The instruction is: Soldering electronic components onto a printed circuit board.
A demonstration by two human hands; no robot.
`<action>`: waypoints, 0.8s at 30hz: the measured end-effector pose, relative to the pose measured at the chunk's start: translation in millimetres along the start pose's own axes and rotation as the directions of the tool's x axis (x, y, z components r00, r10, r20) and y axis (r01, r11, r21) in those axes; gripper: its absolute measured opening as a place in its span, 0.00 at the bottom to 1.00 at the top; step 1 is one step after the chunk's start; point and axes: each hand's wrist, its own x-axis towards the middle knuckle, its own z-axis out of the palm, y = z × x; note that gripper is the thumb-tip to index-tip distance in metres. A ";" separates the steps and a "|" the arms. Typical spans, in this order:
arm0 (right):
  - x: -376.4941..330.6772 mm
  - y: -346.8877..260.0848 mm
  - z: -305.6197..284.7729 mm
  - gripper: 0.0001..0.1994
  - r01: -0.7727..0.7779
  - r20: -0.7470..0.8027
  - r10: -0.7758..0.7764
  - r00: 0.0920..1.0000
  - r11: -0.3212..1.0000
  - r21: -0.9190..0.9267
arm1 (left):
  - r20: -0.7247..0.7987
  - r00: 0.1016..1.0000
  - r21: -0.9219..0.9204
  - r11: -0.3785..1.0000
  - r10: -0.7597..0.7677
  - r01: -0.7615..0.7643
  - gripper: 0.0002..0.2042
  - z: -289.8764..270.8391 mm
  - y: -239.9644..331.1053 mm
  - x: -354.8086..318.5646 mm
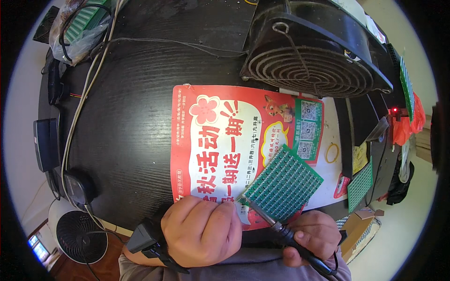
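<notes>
Hands fill the lower middle of the head view. Our left hand (202, 232) is curled into a loose fist just beside the near left corner of a green circuit board (282, 182); we cannot tell whether its fingertips pinch anything there. A black strap device (149, 241) sits on that wrist. Our right hand (313, 236) is wrapped around the black handle of a soldering iron (281, 232), whose metal tip reaches up and left to touch the board's near left corner.

The board lies tilted like a diamond on a red and white printed poster (211, 140), which rests on a dark wooden surface (126, 122). Behind the poster stands a large black fan housing (309, 51) with a round grille. A yellow rubber band (332, 153) lies to the right of the board, and 1 more green board (360, 186) sits farther right. Grey cables (82, 103) run down the left side, well apart from our hands, and a white round fan (77, 234) stands below the surface's left edge.
</notes>
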 end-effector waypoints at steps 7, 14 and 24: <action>0.9 -0.5 0.4 0.15 -0.011 -0.003 0.011 1.000 1.000 0.005 | -0.009 1.000 -0.014 1.000 0.002 -0.002 0.09 -0.8 0.4 1.5; -1.0 -1.0 1.5 0.15 -0.005 -0.019 0.006 1.000 1.000 0.004 | -0.086 0.994 0.000 0.998 -0.070 0.070 0.10 -12.8 3.2 2.7; 0.2 0.5 -0.6 0.15 0.013 0.018 -0.013 1.000 1.000 0.021 | -0.064 0.989 -0.032 0.991 -0.134 0.132 0.10 -17.2 2.0 2.3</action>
